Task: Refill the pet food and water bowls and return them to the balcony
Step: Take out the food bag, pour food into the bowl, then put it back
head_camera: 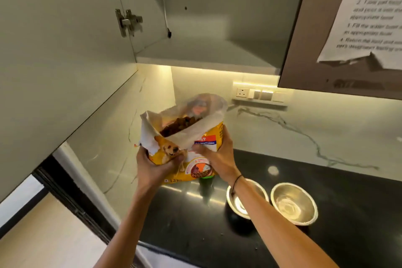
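The step in hand looks like the food refill: an opened yellow pet food bag (189,148) is held up in the air above the black desk (326,224), in front of an open wall cupboard (206,54), with brown kibble (178,126) showing in its torn mouth. Both hands grip it. The left hand (156,165) has its fingers curled into the bag's lower front, bunching the printed film; the right hand (217,154) wraps the bag's right side, thumb across the front. Neither hand is open

Two steel bowls stand on the desk to the right and below: the nearer bowl (241,204) is partly hidden by the right forearm, the farther bowl (293,204) sits just beside it. Both appear to hold no food; whether either holds water I cannot tell. A green object (206,180) peeks out just beneath the bag

The next move, as I judge it, calls for carrying the bag rightward over one bowl and tipping its mouth down gently, with the floppy torn rim kept aimed so kibble does not spill across the desk. A printed instruction sheet (365,17) hangs on the cupboard door at right
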